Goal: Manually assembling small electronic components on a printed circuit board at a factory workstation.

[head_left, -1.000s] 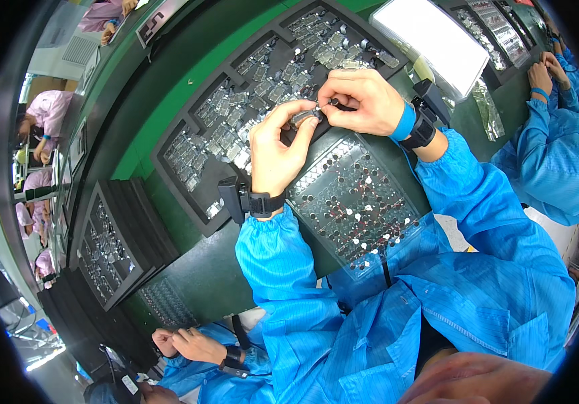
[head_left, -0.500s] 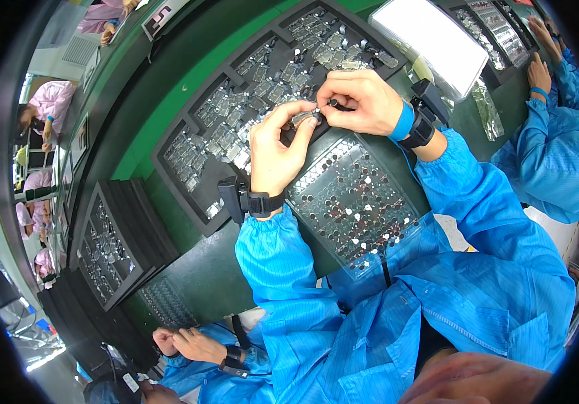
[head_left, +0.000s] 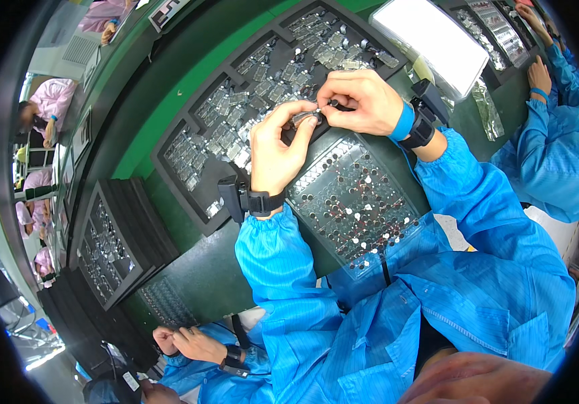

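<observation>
Between thumb and fingers, my left hand (head_left: 280,143) grips a small metallic electronic module (head_left: 301,119). My right hand (head_left: 362,101) meets it at the fingertips, pinched on a small black round part (head_left: 335,104) by the module's end. The fingers partly hide where the two parts meet. Beneath my hands lies a clear plastic tray (head_left: 313,195) with several small round black and white parts on thin red and dark wires. Just beyond is a black foam tray (head_left: 198,114) with several similar metallic modules in its compartments.
A white flat tray (head_left: 430,44) lies at the far right beside crumpled clear film (head_left: 488,114). Stacked black foam trays (head_left: 138,222) stand at the left on the green table (head_left: 215,269). Co-workers in blue sleeves sit at the right (head_left: 552,155) and the lower left (head_left: 198,347).
My hands and the parts in them have barely moved. At the right, a co-worker's arm has shifted a little.
</observation>
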The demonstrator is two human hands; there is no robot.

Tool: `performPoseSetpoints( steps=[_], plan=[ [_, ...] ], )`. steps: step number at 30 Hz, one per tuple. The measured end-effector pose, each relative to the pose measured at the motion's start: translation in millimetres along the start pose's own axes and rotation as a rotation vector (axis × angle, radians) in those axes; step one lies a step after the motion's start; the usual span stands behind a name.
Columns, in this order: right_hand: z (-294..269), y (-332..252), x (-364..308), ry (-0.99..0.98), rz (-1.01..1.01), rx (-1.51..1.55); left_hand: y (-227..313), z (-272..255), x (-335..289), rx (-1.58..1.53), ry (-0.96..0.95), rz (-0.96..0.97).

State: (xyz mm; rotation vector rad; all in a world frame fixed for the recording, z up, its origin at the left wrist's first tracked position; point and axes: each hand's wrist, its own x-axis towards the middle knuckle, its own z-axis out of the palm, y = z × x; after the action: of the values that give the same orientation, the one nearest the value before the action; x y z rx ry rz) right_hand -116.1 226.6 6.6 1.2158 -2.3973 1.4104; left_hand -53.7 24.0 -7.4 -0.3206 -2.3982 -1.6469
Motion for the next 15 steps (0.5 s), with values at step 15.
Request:
performPoseSetpoints(
  steps=[15],
  plan=[
    [1.4, 1.4, -0.7, -0.002, 0.001, -0.005, -0.7, -0.4, -0.5, 0.005, 0.002, 0.001]
  ],
)
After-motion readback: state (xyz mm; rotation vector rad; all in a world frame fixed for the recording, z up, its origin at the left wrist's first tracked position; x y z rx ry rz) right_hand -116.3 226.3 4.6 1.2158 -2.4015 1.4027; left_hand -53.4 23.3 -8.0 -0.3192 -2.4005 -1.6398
